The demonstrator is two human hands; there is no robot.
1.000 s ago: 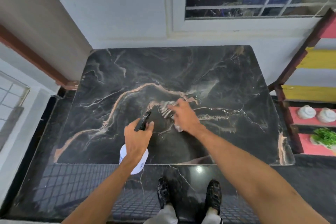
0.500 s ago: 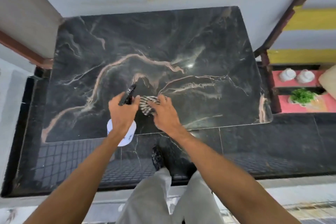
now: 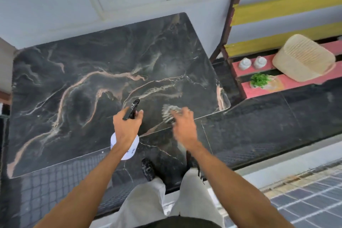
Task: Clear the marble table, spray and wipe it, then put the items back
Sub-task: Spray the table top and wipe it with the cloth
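Note:
The dark marble table (image 3: 88,83) with pink veins fills the middle of the head view and nothing stands on it. My left hand (image 3: 126,127) grips a white spray bottle (image 3: 127,149) with a black nozzle, held over the table's near edge. My right hand (image 3: 184,126) presses a striped cloth (image 3: 167,114) flat on the marble near the front right corner. The hand is motion-blurred and covers most of the cloth.
To the right, a pink shelf (image 3: 296,84) carries two white shakers (image 3: 252,63), a small green plant (image 3: 260,79) and a cream woven basket (image 3: 303,58). A wall and window stand behind the table. My shoes show on the black glossy floor (image 3: 277,116) below the table's front edge.
My right hand has slid the cloth from the table's middle toward the near edge and then right, close to the front right corner. My left hand keeps the bottle. The view has turned right.

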